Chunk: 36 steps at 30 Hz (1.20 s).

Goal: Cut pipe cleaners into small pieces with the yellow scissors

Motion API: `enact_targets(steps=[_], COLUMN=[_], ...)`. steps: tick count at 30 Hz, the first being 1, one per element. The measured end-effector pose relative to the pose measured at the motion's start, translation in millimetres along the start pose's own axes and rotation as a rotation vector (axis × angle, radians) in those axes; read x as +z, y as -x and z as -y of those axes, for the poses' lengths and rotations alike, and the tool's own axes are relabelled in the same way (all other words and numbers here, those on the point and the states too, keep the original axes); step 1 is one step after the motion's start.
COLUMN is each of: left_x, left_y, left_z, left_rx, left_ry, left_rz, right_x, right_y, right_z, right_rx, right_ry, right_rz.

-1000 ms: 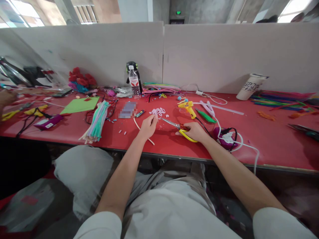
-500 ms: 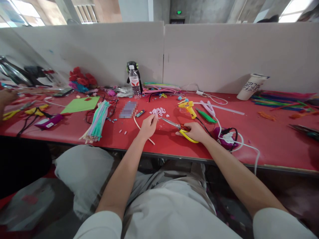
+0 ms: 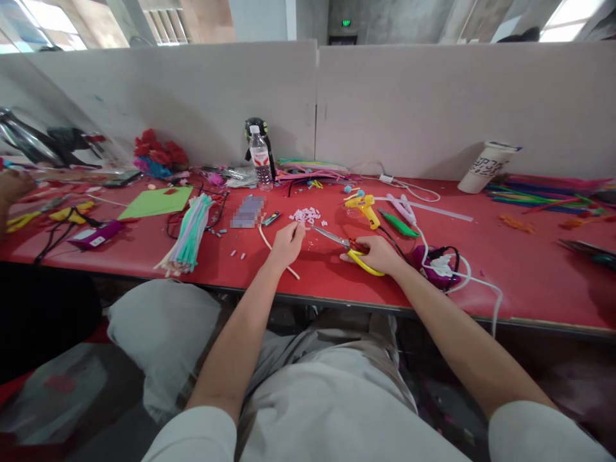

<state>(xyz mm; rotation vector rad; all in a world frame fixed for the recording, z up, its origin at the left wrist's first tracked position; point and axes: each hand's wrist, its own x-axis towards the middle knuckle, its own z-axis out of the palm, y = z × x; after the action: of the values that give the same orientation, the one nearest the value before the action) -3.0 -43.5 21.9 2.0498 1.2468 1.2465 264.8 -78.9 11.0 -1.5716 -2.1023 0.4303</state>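
Left hand (image 3: pixel 287 242) and right hand (image 3: pixel 378 253) rest low over the red worktop (image 3: pixel 332 285), a short gap between them. Fingers on the left are drawn together in a narrow pinch; whether anything sits between them, I cannot tell. Gripped in the right are scissors (image 3: pixel 341 242) with yellow-and-red handles, their blades pointing towards ten o'clock, the tips just beside the left fingertips.

Taking the scissors as the clock's centre, small pink pieces (image 3: pixel 307 214) lie heaped near eleven o'clock, right beyond the left fingertips. One pale stem (image 3: pixel 265 238) runs under the left wrist (its near end shows on the other side). At nine stands out a bundle of pastel stems (image 3: pixel 188 234), with a green sheet (image 3: pixel 156 202) past it towards ten. A clear bottle (image 3: pixel 260 160) is upright near eleven, against a dark object. Towards one sits a yellow glue gun (image 3: pixel 363 208); a white cup (image 3: pixel 486 168) leans near two. Between three and four lies a purple box (image 3: pixel 436 276), white plug and cables on top.
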Motion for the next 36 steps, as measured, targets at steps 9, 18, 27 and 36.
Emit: enact_targets(steps=[9, 18, 27, 36], left_x=[-0.4, -0.8, -0.7, -0.5], left_y=[-0.2, -0.2, 0.4, -0.8], left_z=[-0.1, -1.4, -0.6, 1.7], left_rx=[0.001, 0.021, 0.012, 0.008], left_ry=[0.010, 0.011, 0.002, 0.020], left_rz=[-0.005, 0.004, 0.012, 0.013], right_x=[-0.4, 1.3, 2.1, 1.5], right_y=[-0.6, -1.7, -3.5, -2.3], right_z=[0.5, -2.1, -3.5, -1.8], right_rx=[-0.007, -0.016, -0.027, -0.007], right_ry=[0.003, 0.002, 0.018, 0.009], right_rz=[0.005, 0.010, 0.002, -0.010])
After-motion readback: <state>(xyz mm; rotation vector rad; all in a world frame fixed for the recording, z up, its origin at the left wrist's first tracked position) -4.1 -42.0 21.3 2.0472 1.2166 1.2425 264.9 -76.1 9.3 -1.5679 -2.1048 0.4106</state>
